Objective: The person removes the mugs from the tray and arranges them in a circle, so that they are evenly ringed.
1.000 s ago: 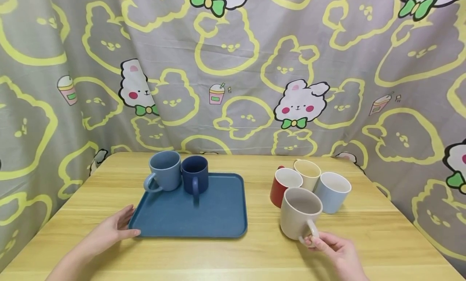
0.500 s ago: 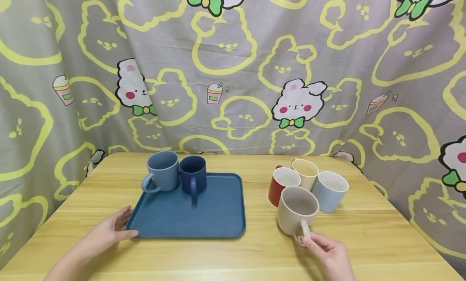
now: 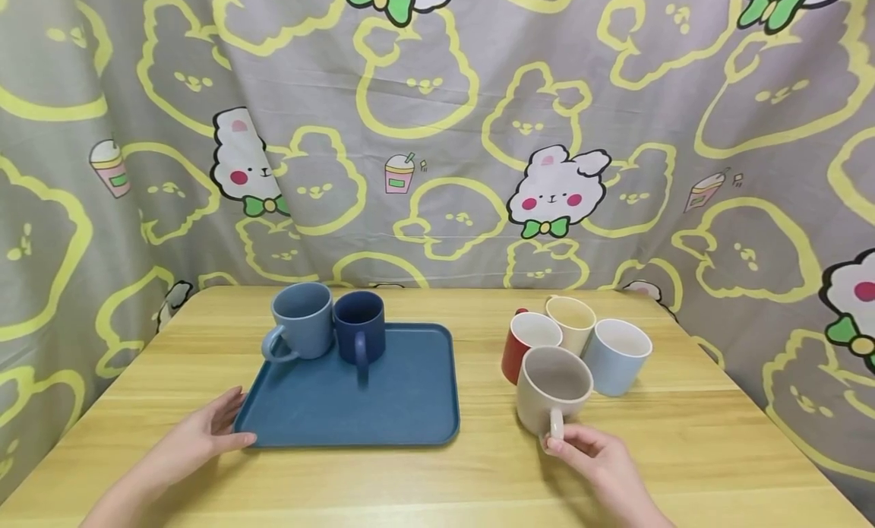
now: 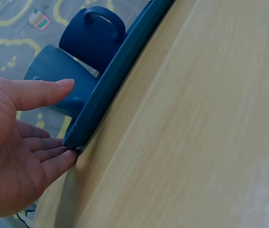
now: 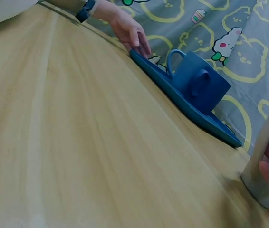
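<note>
My right hand (image 3: pixel 593 456) pinches the handle of a beige mug (image 3: pixel 552 391), which is held upright with its handle toward me. In the right wrist view only part of this mug (image 5: pixel 260 178) shows, its base close over the table. My left hand (image 3: pixel 200 441) touches the near left corner of a blue rectangular tray (image 3: pixel 403 422), fingers fairly straight along its side and thumb at the front edge. On the tray's back left stand a greyish-blue mug (image 3: pixel 304 327) and a navy mug (image 3: pixel 360 332). The left wrist view shows the left fingertips at the tray rim (image 4: pixel 94 107).
Behind the beige mug, a red mug (image 3: pixel 514 353), a cream mug (image 3: pixel 573 323) and a light blue mug (image 3: pixel 618 361) stand close together on the wooden table (image 3: pixel 342 486). A patterned grey curtain (image 3: pixel 437 232) hangs along the table's back edge.
The beige mug has turned in my right hand's grip, its handle swinging toward me, and shifted slightly left. The left hand and tray keep their place; the whole view has drifted slightly.
</note>
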Available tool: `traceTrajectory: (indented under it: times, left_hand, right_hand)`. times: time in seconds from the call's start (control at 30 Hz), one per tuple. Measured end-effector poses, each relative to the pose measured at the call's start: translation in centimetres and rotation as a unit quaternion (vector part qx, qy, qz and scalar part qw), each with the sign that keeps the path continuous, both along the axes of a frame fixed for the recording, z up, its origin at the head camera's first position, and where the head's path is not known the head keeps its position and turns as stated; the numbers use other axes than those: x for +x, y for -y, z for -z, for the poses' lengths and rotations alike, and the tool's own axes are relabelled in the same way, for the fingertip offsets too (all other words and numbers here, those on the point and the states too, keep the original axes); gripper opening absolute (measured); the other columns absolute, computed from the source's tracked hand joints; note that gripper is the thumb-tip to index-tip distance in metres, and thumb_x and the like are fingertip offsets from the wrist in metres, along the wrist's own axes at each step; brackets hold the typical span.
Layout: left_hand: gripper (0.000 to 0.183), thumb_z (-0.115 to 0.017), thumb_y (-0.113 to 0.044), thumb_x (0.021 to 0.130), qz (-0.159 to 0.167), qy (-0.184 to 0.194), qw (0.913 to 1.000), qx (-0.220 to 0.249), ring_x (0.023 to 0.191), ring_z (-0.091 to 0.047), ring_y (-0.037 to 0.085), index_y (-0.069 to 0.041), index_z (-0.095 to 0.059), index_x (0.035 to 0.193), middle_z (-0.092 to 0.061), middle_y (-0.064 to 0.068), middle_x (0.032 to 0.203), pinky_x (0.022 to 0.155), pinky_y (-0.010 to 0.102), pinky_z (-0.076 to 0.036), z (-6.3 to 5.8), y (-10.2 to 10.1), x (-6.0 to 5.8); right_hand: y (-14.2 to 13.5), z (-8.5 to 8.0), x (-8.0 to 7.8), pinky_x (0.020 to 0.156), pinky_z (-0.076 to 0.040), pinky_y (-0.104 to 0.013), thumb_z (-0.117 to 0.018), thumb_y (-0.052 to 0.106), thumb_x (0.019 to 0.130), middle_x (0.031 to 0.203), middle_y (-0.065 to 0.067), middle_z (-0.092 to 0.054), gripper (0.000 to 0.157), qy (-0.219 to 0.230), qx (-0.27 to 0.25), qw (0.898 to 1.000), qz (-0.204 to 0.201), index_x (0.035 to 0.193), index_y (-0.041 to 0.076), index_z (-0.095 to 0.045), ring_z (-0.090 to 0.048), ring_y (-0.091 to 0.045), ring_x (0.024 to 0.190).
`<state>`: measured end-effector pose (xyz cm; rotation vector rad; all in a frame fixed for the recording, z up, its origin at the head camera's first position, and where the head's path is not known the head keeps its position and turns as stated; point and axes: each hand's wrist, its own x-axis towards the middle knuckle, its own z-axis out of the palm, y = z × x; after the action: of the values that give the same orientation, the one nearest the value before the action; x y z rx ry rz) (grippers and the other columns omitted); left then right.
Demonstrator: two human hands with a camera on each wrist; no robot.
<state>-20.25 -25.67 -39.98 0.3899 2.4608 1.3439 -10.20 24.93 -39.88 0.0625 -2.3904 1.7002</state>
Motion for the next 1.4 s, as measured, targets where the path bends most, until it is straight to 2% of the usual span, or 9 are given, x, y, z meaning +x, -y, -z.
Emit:
traceTrajectory:
  times: [0.27,0.5,0.6,0.7,0.8,0.93,1.1,1.27,1.4]
  left_hand:
    - [0.088,-0.064,-0.019,0.088,-0.004,0.002,1.0000,-0.004,0.127,-0.020,0.055,0.023,-0.003,0.136,-0.009,0.044,0.140,0.098,0.052,-0.035,-0.3,-0.2,0.1]
    - [0.089,-0.065,-0.020,0.087,-0.007,0.002,0.9999,-0.013,0.127,-0.020,0.055,0.023,-0.003,0.136,-0.010,0.044,0.140,0.099,0.054,-0.032,-0.5,-0.2,0.1]
    - [0.089,-0.065,-0.020,0.087,-0.008,-0.002,0.9998,-0.017,0.126,-0.020,0.055,0.023,-0.004,0.136,-0.011,0.044,0.140,0.099,0.055,-0.032,-0.5,-0.2,0.2]
    - [0.089,-0.065,-0.021,0.087,-0.009,-0.008,0.9997,-0.021,0.126,-0.021,0.055,0.023,-0.005,0.136,-0.011,0.043,0.140,0.099,0.055,-0.032,-0.5,-0.1,0.2]
    - [0.089,-0.065,-0.022,0.087,-0.010,-0.012,0.9996,-0.023,0.126,-0.022,0.055,0.023,-0.006,0.136,-0.012,0.043,0.140,0.099,0.056,-0.032,-0.5,-0.1,0.2]
    - [0.089,-0.065,-0.021,0.087,-0.008,-0.006,0.9998,-0.018,0.126,-0.021,0.055,0.023,-0.005,0.136,-0.012,0.043,0.140,0.099,0.056,-0.032,-0.5,-0.2,0.1]
    - [0.090,-0.065,-0.022,0.087,-0.010,0.000,0.9998,-0.018,0.127,-0.020,0.055,0.022,-0.005,0.137,-0.011,0.043,0.140,0.100,0.056,-0.030,-0.4,-0.2,0.1]
    - [0.091,-0.066,-0.023,0.086,-0.015,-0.002,0.9995,-0.026,0.127,-0.019,0.055,0.022,-0.005,0.137,-0.011,0.043,0.140,0.102,0.058,-0.027,-0.7,-0.3,0.1]
    - [0.089,-0.065,-0.020,0.087,-0.014,-0.004,0.9996,-0.026,0.126,-0.020,0.056,0.024,-0.005,0.135,-0.011,0.044,0.139,0.101,0.059,-0.028,-0.9,-0.5,0.2]
  right_hand:
    - [-0.2,0.0,-0.5,0.071,-0.052,-0.020,-0.062,-0.002,0.085,0.083,0.000,-0.069,0.015,-0.012,-0.016,0.999,-0.046,0.094,-0.014,-0.060,-0.063,-0.006,0.078]
    - [-0.5,-0.6,-0.6,0.064,-0.051,-0.019,-0.061,-0.006,0.084,0.074,0.002,-0.065,0.003,-0.050,-0.026,0.998,0.029,0.085,-0.006,-0.063,-0.060,-0.008,0.068]
    - [-1.0,-1.7,-0.9,0.062,-0.051,-0.020,-0.058,-0.010,0.084,0.073,0.001,-0.065,0.006,-0.098,-0.044,0.994,0.029,0.083,-0.005,-0.062,-0.060,-0.010,0.065]
    - [-1.3,-3.1,-1.2,0.062,-0.053,-0.021,-0.056,-0.012,0.085,0.075,-0.001,-0.066,0.006,-0.141,-0.067,0.988,-0.001,0.085,-0.008,-0.060,-0.061,-0.011,0.066]
    - [-1.2,-4.9,-1.6,0.063,-0.054,-0.022,-0.055,-0.012,0.086,0.076,-0.002,-0.067,0.006,-0.156,-0.082,0.984,-0.024,0.087,-0.008,-0.060,-0.063,-0.010,0.069]
    - [-0.5,-7.6,-2.2,0.068,-0.054,-0.022,-0.057,-0.004,0.089,0.081,-0.001,-0.068,0.007,-0.129,-0.056,0.989,-0.033,0.093,-0.008,-0.061,-0.064,-0.010,0.073]
    - [1.5,-10.9,-3.6,0.074,-0.054,-0.024,-0.060,0.010,0.090,0.089,-0.001,-0.069,0.024,-0.071,-0.010,0.995,-0.063,0.104,-0.010,-0.059,-0.066,-0.017,0.080]
    - [4.3,-13.4,-6.2,0.075,-0.055,-0.034,-0.062,0.016,0.090,0.093,-0.014,-0.067,0.029,-0.044,-0.002,0.993,-0.108,0.108,-0.008,-0.060,-0.065,-0.019,0.080]
    - [6.6,-14.8,-8.4,0.075,-0.055,-0.034,-0.062,0.018,0.090,0.092,-0.014,-0.067,0.028,-0.043,0.003,0.989,-0.142,0.107,-0.004,-0.062,-0.064,-0.022,0.081]
